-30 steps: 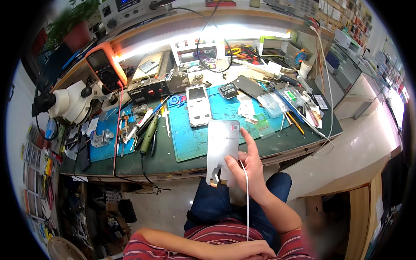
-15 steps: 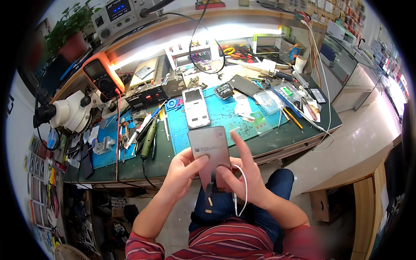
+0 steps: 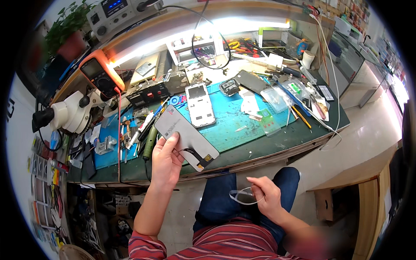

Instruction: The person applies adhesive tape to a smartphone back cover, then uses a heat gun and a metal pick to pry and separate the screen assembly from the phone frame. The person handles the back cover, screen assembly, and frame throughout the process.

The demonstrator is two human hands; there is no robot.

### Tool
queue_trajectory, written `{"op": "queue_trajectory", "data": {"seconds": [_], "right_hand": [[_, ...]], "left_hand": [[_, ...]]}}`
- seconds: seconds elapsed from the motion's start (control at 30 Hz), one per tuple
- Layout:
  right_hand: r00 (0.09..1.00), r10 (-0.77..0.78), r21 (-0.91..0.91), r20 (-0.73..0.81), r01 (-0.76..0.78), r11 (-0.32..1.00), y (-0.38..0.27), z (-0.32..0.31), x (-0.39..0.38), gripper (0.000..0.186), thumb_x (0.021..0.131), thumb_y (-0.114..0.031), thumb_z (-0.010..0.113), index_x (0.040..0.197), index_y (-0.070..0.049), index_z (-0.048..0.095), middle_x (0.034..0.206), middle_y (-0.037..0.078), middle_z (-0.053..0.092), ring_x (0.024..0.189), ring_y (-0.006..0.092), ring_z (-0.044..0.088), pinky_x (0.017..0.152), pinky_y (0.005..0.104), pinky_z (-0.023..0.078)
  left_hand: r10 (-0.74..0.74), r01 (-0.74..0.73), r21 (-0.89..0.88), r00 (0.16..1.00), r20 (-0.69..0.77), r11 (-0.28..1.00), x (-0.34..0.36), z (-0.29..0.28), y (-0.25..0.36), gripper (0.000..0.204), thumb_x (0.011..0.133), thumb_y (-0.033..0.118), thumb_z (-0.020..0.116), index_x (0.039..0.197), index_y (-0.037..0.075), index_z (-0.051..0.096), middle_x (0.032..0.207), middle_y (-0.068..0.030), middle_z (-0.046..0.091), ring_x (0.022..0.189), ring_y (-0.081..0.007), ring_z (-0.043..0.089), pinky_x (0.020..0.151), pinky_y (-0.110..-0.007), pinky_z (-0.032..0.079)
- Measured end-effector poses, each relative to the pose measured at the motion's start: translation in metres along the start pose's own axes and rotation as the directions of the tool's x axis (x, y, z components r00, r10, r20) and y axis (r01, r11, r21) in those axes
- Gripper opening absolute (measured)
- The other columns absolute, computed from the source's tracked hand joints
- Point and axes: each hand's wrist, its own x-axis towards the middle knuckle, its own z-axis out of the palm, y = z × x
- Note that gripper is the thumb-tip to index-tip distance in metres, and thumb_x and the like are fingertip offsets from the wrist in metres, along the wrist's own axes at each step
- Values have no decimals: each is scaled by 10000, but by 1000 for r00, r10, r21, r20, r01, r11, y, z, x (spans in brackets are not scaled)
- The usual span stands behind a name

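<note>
My left hand [image 3: 167, 159] grips a phone screen panel [image 3: 186, 136] by its left edge, thumb on top. The panel's grey back faces up and it lies tilted in the air over the bench's front edge. A dark flex cable [image 3: 193, 152] with a gold contact patch runs to its lower end. Above my right thigh, my right hand [image 3: 268, 196] is closed on a thin white looped strip [image 3: 242, 197], whose exact kind I cannot make out. Behind the panel, a white phone frame [image 3: 200, 108] rests on the blue mat [image 3: 234, 130].
An orange multimeter [image 3: 102, 73] and a white microscope [image 3: 69, 113] stand at the left. Near the panel lies a green-handled tool [image 3: 149, 143]. To the right are a clear plastic box [image 3: 275, 99], a dark phone [image 3: 251, 81] and several tools. The bench edge [image 3: 268, 151] runs before my knees.
My hands have parted. The left hand has carried the panel leftward and turned it aslant. The right hand has let go of the panel and drawn down and right with the white strip.
</note>
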Motion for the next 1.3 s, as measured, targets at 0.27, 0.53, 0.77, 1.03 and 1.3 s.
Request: {"op": "queue_trajectory", "data": {"seconds": [0.27, 0.53, 0.77, 1.03, 1.3], "right_hand": [[377, 874, -56, 307, -910, 411, 269, -38, -26, 271, 844, 5, 714, 1113, -13, 739, 997, 108, 755, 849, 216, 737, 762, 348, 598], [854, 480, -728, -201, -458, 510, 456, -66, 21, 380, 868, -299, 683, 1182, -92, 739, 1217, 155, 723, 1125, 355, 681, 996, 441, 526], [468, 287, -73, 836, -424, 903, 200, -52, 8, 375, 1024, -370, 618, 1194, -67, 760, 920, 113, 765, 821, 262, 729, 783, 381, 578], [849, 204, 598, 488, -496, 630, 4, -51, 87, 267, 1050, -149, 633, 1265, -4, 694, 1056, 53, 741, 910, 92, 688, 762, 250, 564], [843, 130, 612, 521, -476, 631, -22, -28, 76, 270, 1039, -111, 650, 1268, 30, 671, 1100, 88, 745, 962, 120, 716, 795, 261, 577]], "left_hand": [[-70, 70, 82, 998, -9, 994, 10, 13, -8, 225, 1035, 101, 628, 1253, 57, 594, 1155, -31, 713, 1030, -124, 706, 883, -320, 592], [-155, 138, 198, 985, 75, 970, 18, 47, -18, 355, 997, 71, 650, 1329, -3, 550, 1233, -121, 694, 1077, -196, 706, 928, -367, 588], [-309, 296, 106, 940, 143, 949, 19, 34, -18, 394, 992, 89, 664, 1355, -8, 544, 1248, -149, 697, 1114, -228, 708, 973, -421, 594], [-269, 243, 124, 926, 266, 962, 2, 45, -20, 356, 1005, 91, 661, 1334, -11, 572, 1235, -139, 709, 1083, -208, 721, 942, -375, 604], [-189, 162, 134, 956, 226, 978, -21, 31, -10, 366, 1005, 53, 663, 1349, -27, 568, 1183, -151, 727, 993, -194, 742, 856, -347, 633]]}}
